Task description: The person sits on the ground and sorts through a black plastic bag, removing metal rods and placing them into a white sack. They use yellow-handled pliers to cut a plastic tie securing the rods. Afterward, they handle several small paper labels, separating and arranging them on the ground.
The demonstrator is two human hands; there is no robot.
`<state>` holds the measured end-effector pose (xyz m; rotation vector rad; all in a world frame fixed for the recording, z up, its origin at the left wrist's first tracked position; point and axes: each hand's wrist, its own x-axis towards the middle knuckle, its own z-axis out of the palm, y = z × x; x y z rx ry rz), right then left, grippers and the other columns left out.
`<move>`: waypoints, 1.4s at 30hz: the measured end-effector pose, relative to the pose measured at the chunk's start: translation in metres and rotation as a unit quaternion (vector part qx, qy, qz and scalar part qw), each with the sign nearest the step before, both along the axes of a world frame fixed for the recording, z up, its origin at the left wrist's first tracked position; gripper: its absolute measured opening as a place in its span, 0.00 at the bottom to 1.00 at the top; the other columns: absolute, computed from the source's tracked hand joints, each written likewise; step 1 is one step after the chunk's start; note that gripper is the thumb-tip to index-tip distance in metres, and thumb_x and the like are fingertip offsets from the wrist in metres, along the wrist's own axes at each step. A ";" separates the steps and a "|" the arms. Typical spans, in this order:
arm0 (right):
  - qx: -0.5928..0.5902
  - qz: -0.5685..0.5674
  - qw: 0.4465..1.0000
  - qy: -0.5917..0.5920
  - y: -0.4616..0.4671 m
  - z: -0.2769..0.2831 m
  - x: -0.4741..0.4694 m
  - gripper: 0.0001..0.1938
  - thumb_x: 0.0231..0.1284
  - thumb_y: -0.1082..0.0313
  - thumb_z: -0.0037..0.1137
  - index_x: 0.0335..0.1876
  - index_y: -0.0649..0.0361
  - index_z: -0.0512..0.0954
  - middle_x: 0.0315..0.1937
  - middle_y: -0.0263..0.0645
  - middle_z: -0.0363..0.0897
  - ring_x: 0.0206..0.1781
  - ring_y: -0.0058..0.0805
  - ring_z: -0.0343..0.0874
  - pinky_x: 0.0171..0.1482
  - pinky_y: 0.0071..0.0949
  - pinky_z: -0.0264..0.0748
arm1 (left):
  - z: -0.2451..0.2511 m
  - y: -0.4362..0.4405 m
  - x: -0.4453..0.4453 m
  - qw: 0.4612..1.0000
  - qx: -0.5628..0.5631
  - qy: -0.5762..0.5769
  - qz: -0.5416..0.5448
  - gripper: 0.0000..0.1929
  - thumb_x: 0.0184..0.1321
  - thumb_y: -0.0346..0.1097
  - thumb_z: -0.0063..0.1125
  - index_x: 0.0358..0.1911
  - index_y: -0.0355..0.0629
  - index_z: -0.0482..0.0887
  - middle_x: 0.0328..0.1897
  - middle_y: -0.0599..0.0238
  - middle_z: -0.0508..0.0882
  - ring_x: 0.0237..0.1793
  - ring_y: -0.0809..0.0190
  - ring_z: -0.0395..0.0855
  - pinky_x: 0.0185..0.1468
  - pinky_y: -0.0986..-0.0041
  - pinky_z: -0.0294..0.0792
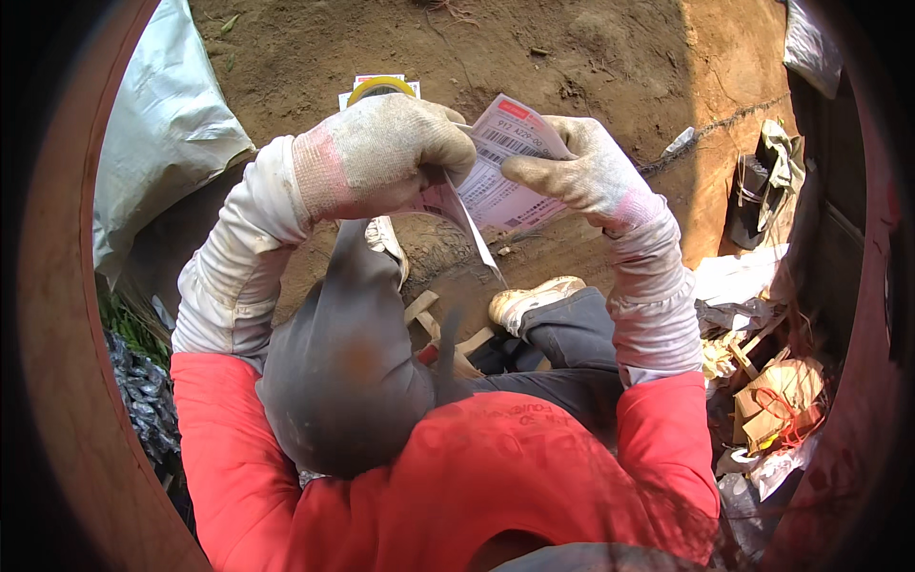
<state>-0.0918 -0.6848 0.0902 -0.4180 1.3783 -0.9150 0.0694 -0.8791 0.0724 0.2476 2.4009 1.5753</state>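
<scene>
Both my hands wear soiled off-white knit gloves. My right hand [582,171] pinches a pink printed shipping label [511,168], thumb on its front; the label bears barcodes and writing. My left hand [389,157] is closed on another pink printed sheet [447,200], which hangs below its fingers with its white edge turned toward me. Whether the two sheets are joined is hidden by the left fingers. Just beyond the left hand, a roll of tape with a yellow rim [381,84] shows partly, with white printed labels [345,99] around it.
Bare earth [500,50] lies ahead. A large white sack [168,121] stands at the left. Cardboard scraps [779,397], plastic and red string [783,415] are heaped at the right. Pieces of wood [425,311] lie between my legs, near my shoe [532,304].
</scene>
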 end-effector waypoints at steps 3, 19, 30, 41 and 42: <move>-0.021 -0.146 0.982 0.121 0.008 0.060 0.006 0.18 0.59 0.64 0.63 0.50 0.66 0.79 0.40 0.39 0.84 0.40 0.23 0.82 0.46 0.26 0.78 | 0.044 -0.018 -0.006 0.974 0.190 -0.051 0.112 0.08 0.48 0.32 0.70 0.28 0.40 0.82 0.48 0.59 0.83 0.40 0.61 0.84 0.43 0.73 0.76; -0.311 -0.362 0.865 0.153 0.140 0.176 0.109 0.12 0.64 0.74 0.54 0.51 0.68 0.77 0.41 0.42 0.84 0.34 0.26 0.83 0.39 0.27 0.85 | 0.158 0.131 0.117 0.810 0.562 0.120 0.116 0.22 0.60 0.55 0.61 0.33 0.38 0.83 0.74 0.40 0.56 0.67 0.34 0.65 0.59 0.49 0.72; -0.388 -0.391 0.801 0.234 0.192 0.184 0.151 0.11 0.61 0.72 0.60 0.47 0.67 0.79 0.39 0.39 0.84 0.34 0.22 0.83 0.37 0.23 0.82 | 0.191 0.205 0.126 0.815 0.564 0.127 0.041 0.21 0.54 0.46 0.69 0.36 0.31 0.82 0.62 0.46 0.71 0.55 0.52 0.80 0.52 0.66 0.76; -0.380 -0.393 0.812 0.202 0.197 0.210 0.182 0.12 0.59 0.72 0.62 0.47 0.67 0.80 0.38 0.39 0.84 0.36 0.22 0.82 0.40 0.25 0.80 | 0.197 0.219 0.144 0.884 0.447 0.056 0.125 0.17 0.54 0.45 0.70 0.35 0.37 0.84 0.31 0.65 0.85 0.31 0.67 0.83 0.39 0.76 0.74; -0.337 -0.419 0.827 0.165 0.198 0.213 0.186 0.12 0.59 0.72 0.62 0.47 0.67 0.80 0.38 0.39 0.84 0.37 0.23 0.82 0.41 0.25 0.80 | 0.195 0.220 0.144 0.877 0.457 0.054 0.140 0.17 0.55 0.44 0.70 0.35 0.36 0.84 0.33 0.64 0.85 0.33 0.67 0.83 0.40 0.76 0.74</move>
